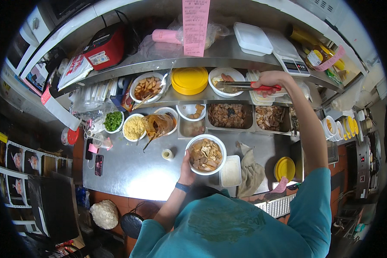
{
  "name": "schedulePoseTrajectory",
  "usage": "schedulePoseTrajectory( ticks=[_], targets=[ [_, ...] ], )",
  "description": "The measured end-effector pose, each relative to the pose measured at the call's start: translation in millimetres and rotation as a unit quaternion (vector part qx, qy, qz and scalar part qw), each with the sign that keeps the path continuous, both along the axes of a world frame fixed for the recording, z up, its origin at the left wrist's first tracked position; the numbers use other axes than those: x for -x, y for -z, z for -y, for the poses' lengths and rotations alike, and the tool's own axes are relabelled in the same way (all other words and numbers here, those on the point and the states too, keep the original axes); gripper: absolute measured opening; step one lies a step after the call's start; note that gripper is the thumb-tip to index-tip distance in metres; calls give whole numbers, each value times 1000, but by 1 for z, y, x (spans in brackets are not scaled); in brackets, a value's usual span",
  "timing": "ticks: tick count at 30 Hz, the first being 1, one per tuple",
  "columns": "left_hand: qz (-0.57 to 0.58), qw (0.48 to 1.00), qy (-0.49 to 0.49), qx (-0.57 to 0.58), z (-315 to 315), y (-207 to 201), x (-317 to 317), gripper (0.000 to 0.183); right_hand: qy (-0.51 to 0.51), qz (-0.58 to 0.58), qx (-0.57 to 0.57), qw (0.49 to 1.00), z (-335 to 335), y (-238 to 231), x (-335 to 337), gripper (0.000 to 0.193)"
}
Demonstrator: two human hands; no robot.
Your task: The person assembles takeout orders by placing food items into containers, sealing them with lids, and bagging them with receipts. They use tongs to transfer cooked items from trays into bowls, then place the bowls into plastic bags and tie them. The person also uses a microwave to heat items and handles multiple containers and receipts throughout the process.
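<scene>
My left hand (186, 165) grips the near-left rim of a white bowl (206, 155) filled with brown sliced food, resting on the steel counter (133, 167). My right hand (268, 81) reaches far forward and is closed on red-handled metal tongs (245, 86). The tong tips point left into a white bowl (225, 81) of sausages on the lower shelf. Just below the tongs sit steel trays of dark braised meat (230, 115) and chopped pieces (269, 117).
A yellow-lidded tub (189, 80), a bowl of pale pieces (147, 87), bowls of chopped greens (113, 121) and yellow grains (134, 127) line the left. A grey cloth (250, 172), white container (231, 170) and yellow lid (284, 168) lie right of my bowl. A scale (288, 58) stands on the top shelf.
</scene>
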State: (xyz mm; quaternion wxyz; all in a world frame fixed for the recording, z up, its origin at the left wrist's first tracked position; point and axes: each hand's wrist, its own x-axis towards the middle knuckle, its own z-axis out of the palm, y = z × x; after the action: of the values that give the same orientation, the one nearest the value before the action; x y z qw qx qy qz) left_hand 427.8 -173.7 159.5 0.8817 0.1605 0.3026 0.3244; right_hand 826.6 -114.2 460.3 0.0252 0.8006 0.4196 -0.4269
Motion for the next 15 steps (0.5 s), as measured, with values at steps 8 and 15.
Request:
schedulePoseTrajectory(
  ticks=[8,15],
  targets=[
    [14,1000,24,5,6,-6,5,63,49,-89,4,995,13,0,-8,43],
    [10,999,33,-4,5,-2,-2,61,30,-49,-4,998,0,0,0,43]
  ],
)
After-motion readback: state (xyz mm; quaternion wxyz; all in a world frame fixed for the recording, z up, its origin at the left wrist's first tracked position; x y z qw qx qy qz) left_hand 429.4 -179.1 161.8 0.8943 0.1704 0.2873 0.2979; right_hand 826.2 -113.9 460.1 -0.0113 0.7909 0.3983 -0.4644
